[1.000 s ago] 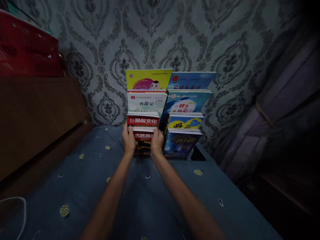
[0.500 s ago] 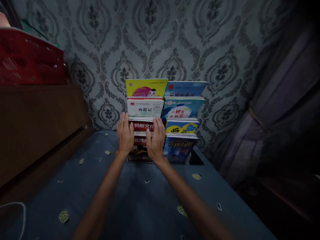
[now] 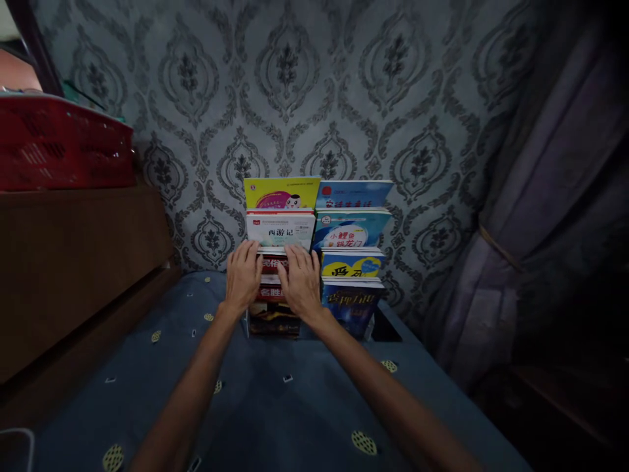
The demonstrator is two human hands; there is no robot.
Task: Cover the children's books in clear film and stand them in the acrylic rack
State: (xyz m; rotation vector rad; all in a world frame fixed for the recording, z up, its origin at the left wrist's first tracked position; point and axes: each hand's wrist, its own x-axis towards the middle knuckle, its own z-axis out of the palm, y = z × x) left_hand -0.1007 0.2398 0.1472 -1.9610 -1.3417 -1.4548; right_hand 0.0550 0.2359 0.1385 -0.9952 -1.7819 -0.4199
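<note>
Books stand upright in two stepped columns. In the left column, a red book (image 3: pixel 272 263) with white lettering is partly covered by my hands. My left hand (image 3: pixel 242 275) is at its left edge, fingers bent over the top and thumb toward the cover. On its right side, my right hand (image 3: pixel 301 278) curls its fingers over the same top edge. Behind it are a white book (image 3: pixel 281 228) and a yellow book (image 3: pixel 280 191). In front are another red book (image 3: pixel 271 293) and a dark book (image 3: pixel 274 321). The fingertips are partly hidden.
The right column holds blue books (image 3: pixel 352 229), a blue-and-yellow one (image 3: pixel 351 265) and a dark blue one (image 3: pixel 350 305). They stand on a blue patterned sheet (image 3: pixel 265 406) by the papered wall. A brown cabinet (image 3: pixel 83 262) with a red basket (image 3: pixel 63 141) is left, a curtain (image 3: pixel 496 242) right.
My fingers, stretched out before, now bend over the red book's top edge. My right hand has shifted slightly left relative to the books. The view has tilted up, so everything sits lower.
</note>
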